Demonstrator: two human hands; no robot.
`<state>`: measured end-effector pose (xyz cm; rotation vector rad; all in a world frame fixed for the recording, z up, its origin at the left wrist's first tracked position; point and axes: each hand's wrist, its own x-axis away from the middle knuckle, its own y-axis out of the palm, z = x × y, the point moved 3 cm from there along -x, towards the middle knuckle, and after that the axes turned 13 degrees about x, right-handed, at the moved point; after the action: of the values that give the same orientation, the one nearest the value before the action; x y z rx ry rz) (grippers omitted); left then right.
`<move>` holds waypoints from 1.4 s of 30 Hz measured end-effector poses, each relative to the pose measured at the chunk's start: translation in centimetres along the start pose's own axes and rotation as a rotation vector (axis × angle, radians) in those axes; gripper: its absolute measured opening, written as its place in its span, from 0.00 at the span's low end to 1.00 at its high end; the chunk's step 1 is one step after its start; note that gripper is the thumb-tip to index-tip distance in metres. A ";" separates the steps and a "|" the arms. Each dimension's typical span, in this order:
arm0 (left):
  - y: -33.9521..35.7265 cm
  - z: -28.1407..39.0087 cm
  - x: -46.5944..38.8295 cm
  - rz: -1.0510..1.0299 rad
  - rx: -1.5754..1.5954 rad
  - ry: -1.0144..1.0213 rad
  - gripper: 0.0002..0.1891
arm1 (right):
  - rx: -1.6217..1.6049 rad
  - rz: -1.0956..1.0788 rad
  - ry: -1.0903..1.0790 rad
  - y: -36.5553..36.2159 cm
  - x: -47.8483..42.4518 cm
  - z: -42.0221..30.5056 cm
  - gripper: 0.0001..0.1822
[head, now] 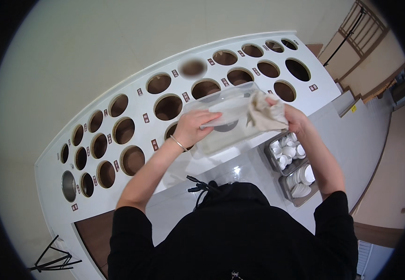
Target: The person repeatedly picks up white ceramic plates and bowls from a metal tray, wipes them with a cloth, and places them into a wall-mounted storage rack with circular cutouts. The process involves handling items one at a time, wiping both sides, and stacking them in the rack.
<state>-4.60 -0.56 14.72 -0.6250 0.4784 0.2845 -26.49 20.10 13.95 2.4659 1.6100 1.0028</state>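
My left hand (196, 126) grips the near edge of a clear plastic container (228, 105), its fingers reaching over the side. The container is tilted above the white counter. A crumpled beige cloth (267, 111) is bunched in my right hand (291, 117) and lies against the container's right end. It hides that part of the plastic. Below these, a second translucent piece (220, 141) rests near the counter's front edge; I cannot tell whether it is a separate box or a lid.
The white counter (202, 171) has rows of round holes with small written labels beside them. A metal insert (69, 187) fills one hole at the left. Below right stand a bin of white cups (288, 151) and a bin of white plates (300, 179). A black tripod (53, 257) stands lower left.
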 end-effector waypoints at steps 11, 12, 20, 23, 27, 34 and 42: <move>6.9 -0.4 -0.5 0.746 1.099 -0.662 0.21 | 1.474 0.937 -1.119 8.9 1.8 -2.2 0.29; 7.2 -0.1 -0.7 0.786 1.156 -0.692 0.23 | 1.467 0.897 -1.073 9.4 1.7 -1.6 0.30; 8.3 2.0 -1.3 0.748 0.959 -0.600 0.25 | 1.452 0.831 -0.954 8.9 1.0 -0.1 0.36; 8.3 2.7 -1.6 0.844 1.018 -0.666 0.25 | 1.464 0.681 -1.068 10.0 2.1 0.3 0.36; 8.7 2.4 -0.4 0.847 1.095 -0.617 0.27 | 1.583 0.398 -1.123 10.1 4.4 1.3 0.34; 9.6 5.1 -0.2 0.868 1.142 -0.616 0.29 | 1.768 0.442 -1.069 6.3 8.9 1.9 0.29; 10.8 6.6 0.1 0.780 1.023 -0.620 0.28 | 1.612 0.889 -0.969 6.1 7.2 1.4 0.33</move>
<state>-6.49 11.98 14.06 0.6774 0.1880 0.8609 -18.98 23.70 18.53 3.2764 0.8022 -2.2177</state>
